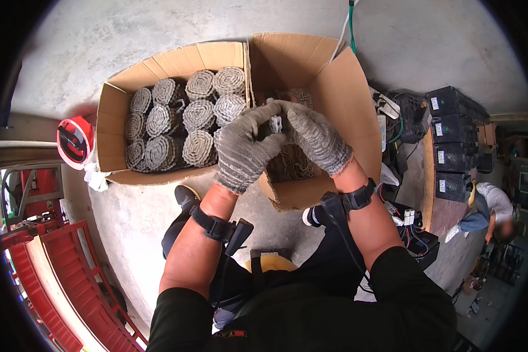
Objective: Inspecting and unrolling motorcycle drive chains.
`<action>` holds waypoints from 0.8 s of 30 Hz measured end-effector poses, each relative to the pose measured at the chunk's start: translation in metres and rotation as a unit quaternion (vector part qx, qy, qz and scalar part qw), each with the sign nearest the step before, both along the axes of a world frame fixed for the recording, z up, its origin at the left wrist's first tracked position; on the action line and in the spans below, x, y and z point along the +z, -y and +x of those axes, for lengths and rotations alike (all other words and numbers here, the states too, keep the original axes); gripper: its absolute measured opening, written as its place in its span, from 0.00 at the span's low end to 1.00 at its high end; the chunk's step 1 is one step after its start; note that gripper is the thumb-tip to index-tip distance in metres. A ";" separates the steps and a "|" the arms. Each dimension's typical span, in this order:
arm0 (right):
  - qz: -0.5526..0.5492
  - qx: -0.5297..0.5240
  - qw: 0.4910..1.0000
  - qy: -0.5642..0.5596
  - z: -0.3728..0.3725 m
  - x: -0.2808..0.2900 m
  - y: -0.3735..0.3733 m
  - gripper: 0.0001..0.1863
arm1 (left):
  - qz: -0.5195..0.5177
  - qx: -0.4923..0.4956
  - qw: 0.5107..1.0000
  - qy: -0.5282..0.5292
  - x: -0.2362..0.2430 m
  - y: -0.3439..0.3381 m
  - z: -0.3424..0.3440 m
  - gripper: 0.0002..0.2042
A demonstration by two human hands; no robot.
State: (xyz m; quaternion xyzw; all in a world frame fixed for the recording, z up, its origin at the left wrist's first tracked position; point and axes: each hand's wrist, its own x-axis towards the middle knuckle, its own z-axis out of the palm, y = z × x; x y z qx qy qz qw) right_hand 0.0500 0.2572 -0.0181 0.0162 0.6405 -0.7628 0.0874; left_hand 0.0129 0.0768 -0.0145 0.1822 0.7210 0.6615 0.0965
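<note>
My left hand [247, 146] and my right hand [318, 136], both in grey knitted gloves, meet above the open right-hand cardboard box [349, 100]. Their curled fingers close round a small piece of silvery metal chain [276, 123], mostly hidden by the gloves. Below them, loose brownish chains [296, 164] lie inside that box, partly covered by my hands. Just left, a second cardboard box [158, 61] holds rolled-up metal chains [199, 115] standing in rows, with my left hand overlapping its right side.
A red and white round container [75, 142] stands left of the boxes. Red metal machinery [58, 281] fills the lower left. On the right are stacked black crates [450, 158], cables and a black box [422, 249]. Another person [490, 205] bends over farther right.
</note>
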 end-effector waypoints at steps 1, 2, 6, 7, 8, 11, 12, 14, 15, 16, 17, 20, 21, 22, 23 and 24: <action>0.020 0.012 1.000 -0.007 0.000 -0.001 -0.001 0.25 | -0.039 0.003 0.998 -0.041 0.003 0.000 0.000 0.23; 0.020 0.012 1.000 -0.007 0.000 -0.003 0.000 0.25 | -0.038 0.003 0.998 -0.041 0.003 0.000 0.001 0.23; 0.050 -0.008 0.998 -0.043 -0.003 -0.002 0.003 0.23 | -0.033 0.002 0.994 -0.101 -0.002 -0.004 0.000 0.22; 0.054 0.005 0.997 -0.047 -0.003 0.000 0.003 0.23 | -0.028 0.008 0.990 -0.141 -0.005 -0.006 -0.001 0.22; 0.054 0.005 0.997 -0.047 -0.002 0.001 0.002 0.23 | -0.028 0.007 0.990 -0.141 -0.007 -0.007 -0.001 0.22; 0.207 0.019 0.978 0.007 0.000 0.003 -0.002 0.20 | -0.030 0.021 0.986 -0.164 -0.010 -0.009 -0.001 0.20; 0.215 0.014 0.976 -0.030 0.000 0.003 -0.001 0.19 | -0.033 0.021 0.985 -0.169 -0.009 -0.009 -0.001 0.20; 0.224 0.009 0.972 -0.067 0.001 0.003 0.000 0.18 | -0.034 0.022 0.984 -0.174 -0.009 -0.010 -0.001 0.19; 0.203 0.013 0.977 -0.066 0.001 0.002 0.001 0.17 | -0.048 0.022 0.982 -0.181 -0.009 -0.011 -0.001 0.19; 0.183 0.017 0.981 -0.066 0.002 0.002 0.002 0.16 | -0.061 0.022 0.980 -0.189 -0.009 -0.011 -0.001 0.19; 0.183 0.017 0.981 -0.066 0.001 0.003 0.001 0.16 | -0.061 0.022 0.980 -0.189 -0.010 -0.011 -0.001 0.19; 0.180 0.025 0.981 -0.068 0.001 0.003 -0.002 0.17 | -0.065 0.026 0.973 -0.222 -0.011 -0.012 0.000 0.22; 0.171 0.017 0.983 -0.069 0.001 0.002 -0.001 0.18 | -0.097 0.041 0.967 -0.234 -0.009 -0.012 0.000 0.25; 0.161 0.010 0.984 -0.070 0.001 0.001 -0.001 0.18 | -0.130 0.056 0.959 -0.245 -0.007 -0.011 0.001 0.28; 0.161 0.010 0.984 -0.070 0.000 0.002 -0.001 0.18 | -0.130 0.056 0.959 -0.245 -0.008 -0.010 0.002 0.28; 0.160 0.019 0.984 -0.070 -0.001 0.002 -0.001 0.19 | -0.115 0.043 0.979 -0.165 -0.009 -0.008 0.002 0.31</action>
